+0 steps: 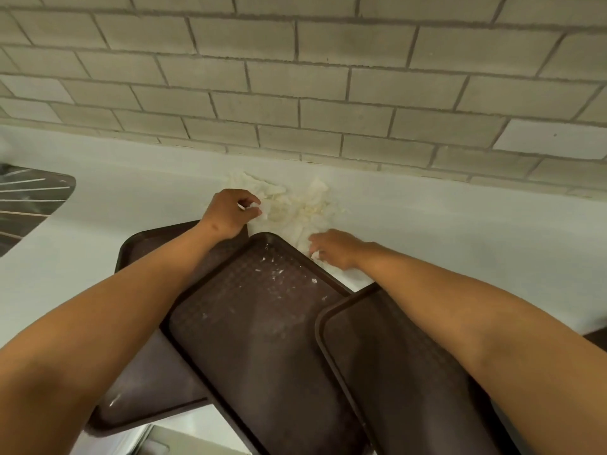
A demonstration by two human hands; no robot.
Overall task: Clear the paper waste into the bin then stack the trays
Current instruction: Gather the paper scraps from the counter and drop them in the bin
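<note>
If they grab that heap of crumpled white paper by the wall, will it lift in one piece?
Probably not. The crumpled paper looks like several loose, floppy wads, so bits may drop. It seems light. Small flecks already lie on the middle tray, suggesting it sheds.

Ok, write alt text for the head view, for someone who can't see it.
Two bare hands, left hand and right hand, gather crumpled paper waste on a white counter below a tiled wall. Three brown trays lie overlapping beneath the forearms, the middle one speckled with scraps.
</note>
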